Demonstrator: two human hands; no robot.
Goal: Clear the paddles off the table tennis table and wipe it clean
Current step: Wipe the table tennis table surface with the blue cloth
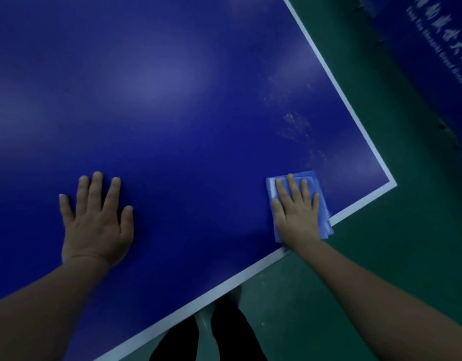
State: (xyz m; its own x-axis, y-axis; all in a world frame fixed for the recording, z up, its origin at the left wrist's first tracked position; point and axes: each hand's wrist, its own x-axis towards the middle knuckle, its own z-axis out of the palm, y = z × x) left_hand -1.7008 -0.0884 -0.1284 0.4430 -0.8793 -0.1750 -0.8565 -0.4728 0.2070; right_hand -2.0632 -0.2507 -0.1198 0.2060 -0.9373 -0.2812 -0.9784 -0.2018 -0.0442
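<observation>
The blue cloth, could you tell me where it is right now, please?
In the head view, the blue cloth lies under the right hand, near the table's right corner.

Head view: looking steeply down from above, close over the table (172, 87) corner, its near edge running diagonally across the frame.

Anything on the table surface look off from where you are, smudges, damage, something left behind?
Yes: pale, whitish smears mark the blue table near its right edge, beyond the blue cloth under the right hand. They look like unwiped residue, not damage. The left hand rests flat on the table. No paddles are in view.
</observation>
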